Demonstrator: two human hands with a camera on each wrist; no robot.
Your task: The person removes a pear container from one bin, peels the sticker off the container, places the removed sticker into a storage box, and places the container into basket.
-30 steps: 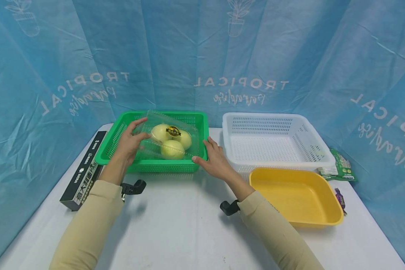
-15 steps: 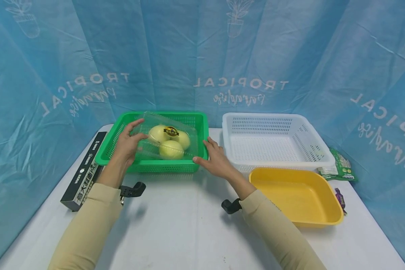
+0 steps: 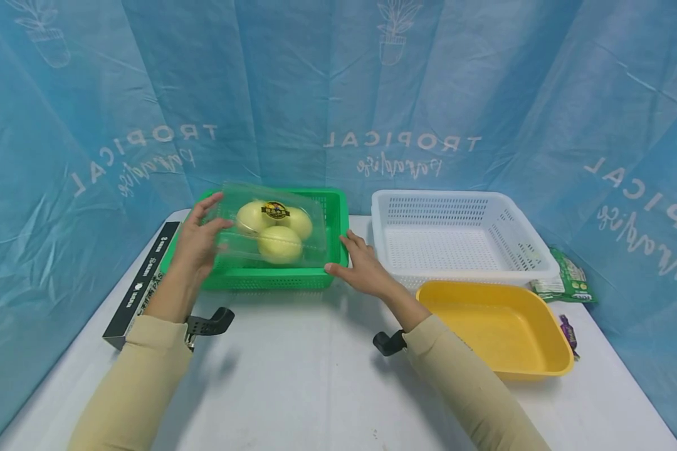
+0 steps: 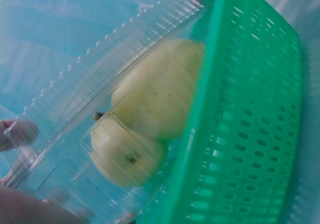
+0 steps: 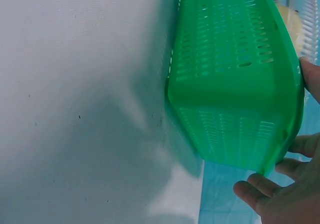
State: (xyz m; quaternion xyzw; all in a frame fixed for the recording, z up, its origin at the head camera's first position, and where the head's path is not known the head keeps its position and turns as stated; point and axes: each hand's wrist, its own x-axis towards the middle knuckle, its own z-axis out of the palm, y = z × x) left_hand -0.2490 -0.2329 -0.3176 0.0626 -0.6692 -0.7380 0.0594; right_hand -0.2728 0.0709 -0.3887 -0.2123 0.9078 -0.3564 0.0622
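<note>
A clear plastic clamshell box (image 3: pixel 316 241) with pale yellow pears (image 3: pixel 280 244) inside and a black label overlaps the green basket (image 3: pixel 271 279) in the head view. My left hand (image 3: pixel 194 241) grips the box by its left end, fingers above and thumb lower. In the left wrist view the ridged box (image 4: pixel 65 99) slants up over the basket's rim, its far end beside that rim. My right hand (image 3: pixel 363 266) holds the basket's near right corner. The right wrist view shows its thumb (image 5: pixel 311 76) on the rim and spread fingers (image 5: pixel 290 166) along the end.
A white basket (image 3: pixel 383 232) stands to the right, with a yellow tray (image 3: pixel 493 329) before it. Further right lie a green packet (image 3: pixel 572 279) and a small purple wrapper (image 3: pixel 568 332). A long black pasta box (image 3: pixel 138 294) lies at the left. Blue curtain (image 3: pixel 338 94) hangs behind.
My left hand has moved left, carrying the clamshell box left and slightly up relative to the green basket. The right hand stays at the basket's corner.
</note>
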